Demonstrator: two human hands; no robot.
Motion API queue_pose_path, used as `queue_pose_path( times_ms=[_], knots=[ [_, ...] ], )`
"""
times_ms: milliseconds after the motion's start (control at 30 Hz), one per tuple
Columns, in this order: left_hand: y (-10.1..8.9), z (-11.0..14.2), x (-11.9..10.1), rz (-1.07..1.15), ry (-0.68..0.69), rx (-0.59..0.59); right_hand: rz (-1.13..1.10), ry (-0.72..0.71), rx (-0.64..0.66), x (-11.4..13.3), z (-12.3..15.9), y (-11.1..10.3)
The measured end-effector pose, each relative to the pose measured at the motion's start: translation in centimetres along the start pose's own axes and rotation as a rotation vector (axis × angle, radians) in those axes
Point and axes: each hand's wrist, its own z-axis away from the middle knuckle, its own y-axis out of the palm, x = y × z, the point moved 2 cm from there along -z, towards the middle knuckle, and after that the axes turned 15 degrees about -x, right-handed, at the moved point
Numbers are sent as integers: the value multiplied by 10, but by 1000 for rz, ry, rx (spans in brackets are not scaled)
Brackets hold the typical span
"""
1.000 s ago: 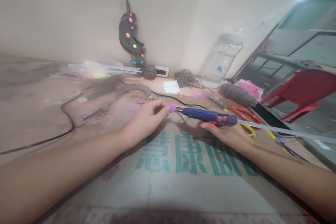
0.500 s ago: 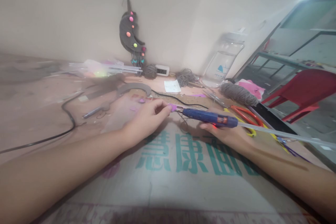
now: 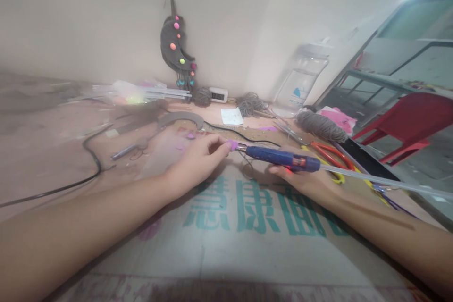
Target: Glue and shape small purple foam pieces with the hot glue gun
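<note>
My left hand [image 3: 207, 156] pinches a small purple piece [image 3: 232, 145] between thumb and fingertips; whether it is felt or foam I cannot tell. In my right hand [image 3: 300, 177] lies a blue hot glue gun [image 3: 274, 155], held sideways with its nozzle pointing left. The metal nozzle meets the purple piece or sits right against it. A clear glue stick [image 3: 368, 177] sticks out of the gun's rear, and a red light glows on its underside. Beneath both hands is a pale printed sheet [image 3: 219, 250] with green characters.
A grey moon ornament [image 3: 170, 49] hangs on the wall. Behind the hands are a grey crescent [image 3: 182, 119], a black cord [image 3: 240, 133], a water bottle [image 3: 300, 80] and a grey yarn roll [image 3: 322, 126]. Orange-handled scissors [image 3: 332, 155] lie right; clear glue sticks [image 3: 159, 90] lie left.
</note>
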Motion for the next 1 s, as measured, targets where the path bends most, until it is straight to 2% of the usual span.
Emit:
queue_pose_path(
  times_ms=[367, 1000],
  knots=[
    [-1, 0, 0, -5, -4, -1, -18, 4, -34, -1, 0, 1],
    [-1, -1, 1, -13, 16, 4, 0, 21, -17, -1, 0, -1]
  ],
)
